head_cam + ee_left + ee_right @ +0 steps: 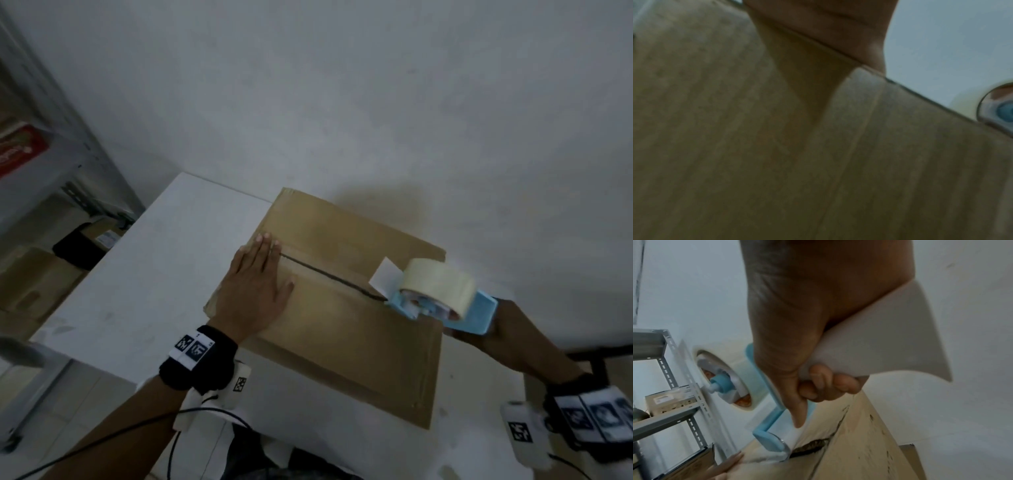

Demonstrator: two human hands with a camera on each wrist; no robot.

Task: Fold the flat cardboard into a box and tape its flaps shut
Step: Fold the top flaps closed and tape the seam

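box (pixel 346 308): centre of frame, on the white table (pixel 147 260), flaps folded down
left hand (pixel 255 284): fingers straight, pressing flat at the seam's left end
right hand (pixel 807 321): fingers curled round the tape dispenser (pixel 442 298), nose at the seam (pixel 329 274)
step: taping just starting
next: steady pull along the seam, judged

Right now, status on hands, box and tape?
Left hand flat, pressing the box flaps down. Right hand grips the tape dispenser, nose on the open seam. Seam not visibly taped yet. Nothing blocking it.
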